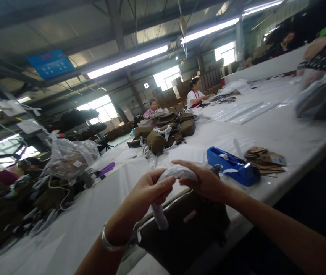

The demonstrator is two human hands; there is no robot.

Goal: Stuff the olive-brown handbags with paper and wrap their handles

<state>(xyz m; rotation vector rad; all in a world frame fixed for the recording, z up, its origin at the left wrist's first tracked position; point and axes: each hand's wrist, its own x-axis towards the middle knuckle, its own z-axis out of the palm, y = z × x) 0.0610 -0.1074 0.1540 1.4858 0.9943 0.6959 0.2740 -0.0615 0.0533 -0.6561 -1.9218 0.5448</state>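
In front of me at the table's near edge stands a dark brown bag [188, 229] with a zipper along its top. Its handle [181, 173], wrapped in thin white material, arches above the zipper. My left hand [154, 187] pinches the wrapped handle on its left side. My right hand [201, 179] closes round the right side of the same handle, fingers toward the left hand. A wrapped end of the handle hangs down over the bag's front. Just right of my right hand sits a blue tape dispenser [233, 166].
Brown paper tags [266, 160] lie beyond the dispenser. Several olive-brown bags [163, 135] are piled farther up the white table [277, 133]. Clear plastic sheets [237, 110] lie to the right. A clear plastic bag [71, 156] and dark bags are at left. Other people work around the table.
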